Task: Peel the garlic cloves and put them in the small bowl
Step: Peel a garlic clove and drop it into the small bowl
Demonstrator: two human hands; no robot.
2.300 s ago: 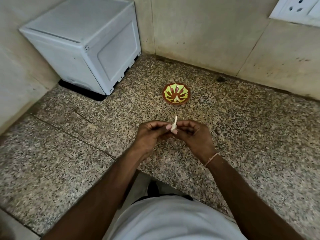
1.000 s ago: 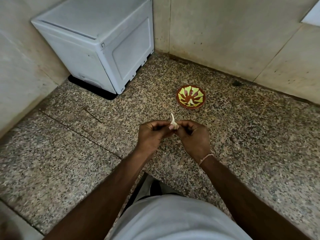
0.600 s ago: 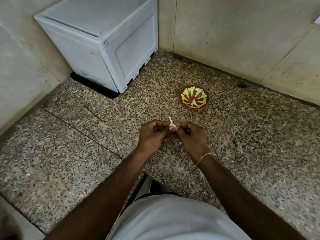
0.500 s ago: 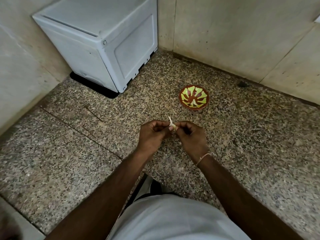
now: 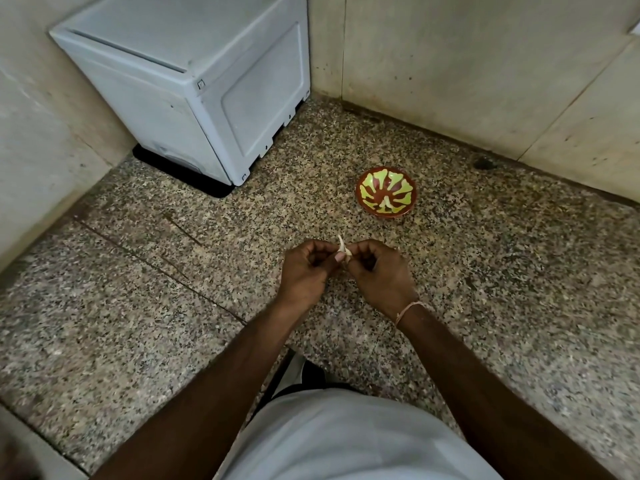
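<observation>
Pinching a garlic clove [image 5: 344,250] between them at the centre of the frame, the left hand [image 5: 306,271] and right hand [image 5: 379,273] both have fingers curled round it, a strip of skin sticking up. The small bowl [image 5: 386,192] sits right of centre above the hands on the speckled counter [image 5: 138,306]. A white appliance [image 5: 194,81] fills the upper left.

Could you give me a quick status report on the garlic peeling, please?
Left hand and right hand both pinch one garlic clove, skin partly lifted. Small bowl beyond the hands on the counter. Nothing between.
</observation>
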